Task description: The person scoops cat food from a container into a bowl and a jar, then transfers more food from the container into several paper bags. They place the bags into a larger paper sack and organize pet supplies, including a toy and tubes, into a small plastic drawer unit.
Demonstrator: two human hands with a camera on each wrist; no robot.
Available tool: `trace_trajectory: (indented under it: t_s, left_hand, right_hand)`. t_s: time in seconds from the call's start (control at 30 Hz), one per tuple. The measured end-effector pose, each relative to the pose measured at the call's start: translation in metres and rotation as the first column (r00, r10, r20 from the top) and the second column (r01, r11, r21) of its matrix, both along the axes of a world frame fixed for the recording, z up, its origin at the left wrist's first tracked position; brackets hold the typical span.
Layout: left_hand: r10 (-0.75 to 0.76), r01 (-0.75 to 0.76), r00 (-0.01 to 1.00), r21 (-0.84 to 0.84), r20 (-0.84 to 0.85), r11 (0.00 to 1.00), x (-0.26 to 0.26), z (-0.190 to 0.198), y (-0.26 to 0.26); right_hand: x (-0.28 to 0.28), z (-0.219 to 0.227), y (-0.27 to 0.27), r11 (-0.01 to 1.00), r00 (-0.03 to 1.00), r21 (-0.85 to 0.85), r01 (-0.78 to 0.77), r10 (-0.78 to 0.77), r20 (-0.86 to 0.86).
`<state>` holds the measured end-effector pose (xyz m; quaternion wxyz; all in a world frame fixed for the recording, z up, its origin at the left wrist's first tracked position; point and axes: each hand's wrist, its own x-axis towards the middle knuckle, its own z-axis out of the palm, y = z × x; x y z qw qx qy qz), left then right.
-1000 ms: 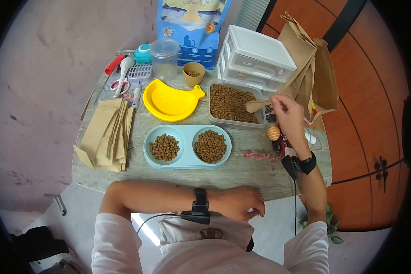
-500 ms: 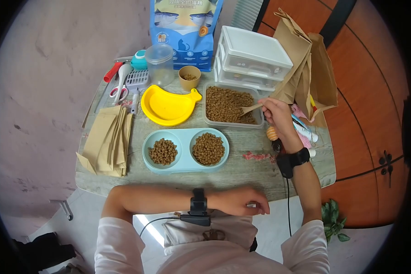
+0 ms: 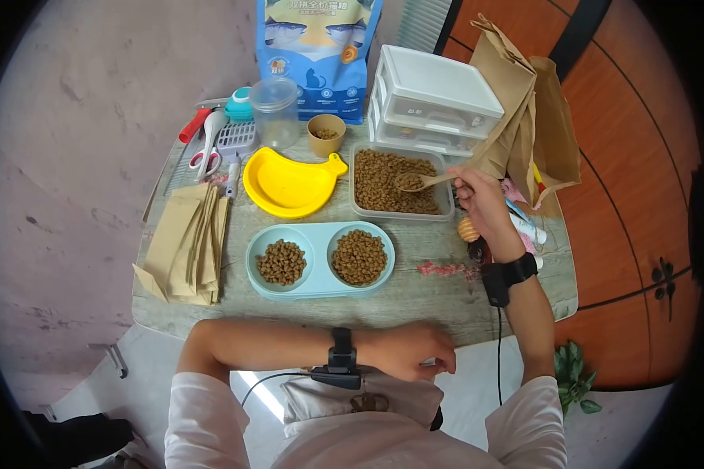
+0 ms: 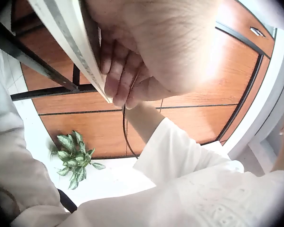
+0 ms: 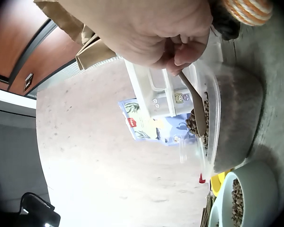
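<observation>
Two hands at work: one idle, one busy.
Paper bags [image 3: 185, 244]: a flat stack lay far out to the left of both hands, well apart from them.
Left hand [image 3: 411, 350]: it rested at the near table edge [image 3: 289, 313], fingers curled round that edge and touching it, as the left wrist view showed [image 4: 118, 75].
Twin bowl [image 3: 319, 259]: the pale blue double dish sat just beyond the left hand, kibble in both wells.
Yellow dish [image 3: 289, 184]: it lay farther off, beyond the twin bowl and left of the right hand.
Clear tub [image 3: 399, 182]: the tub of kibble stood just left of the right hand, its rim near the fingers.
Spoon [image 3: 424, 182]: the wooden spoon lay over the tub, its bowl heaped with kibble, its handle running rightward into the right hand; the right wrist view showed it too [image 5: 198, 109].
Right hand [image 3: 485, 205]: its fingers were closed on the spoon handle, pinching it.
Brown bag [image 3: 528, 109]: it stood upright just beyond the right hand.
</observation>
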<state>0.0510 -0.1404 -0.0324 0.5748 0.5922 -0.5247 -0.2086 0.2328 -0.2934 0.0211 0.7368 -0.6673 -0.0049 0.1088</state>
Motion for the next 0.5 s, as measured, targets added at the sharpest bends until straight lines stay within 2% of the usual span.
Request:
trace_trajectory:
  t_s: [0.2, 0.5]
  left_hand:
    - [0.018, -0.018, 1.0, -0.004, 0.002, 1.0, -0.002, -0.001, 0.001]
    - [0.042, -0.039, 0.997, -0.047, 0.058, 0.998, -0.004, -0.008, -0.001]
  right_hand:
    - [-0.01, 0.025, 0.018, 1.0, 1.0, -0.015, -0.009, 0.01, 0.026]
    - [-0.045, 0.045, 0.086, 0.96, 0.961, -0.037, -0.276, 0.275, -0.039]
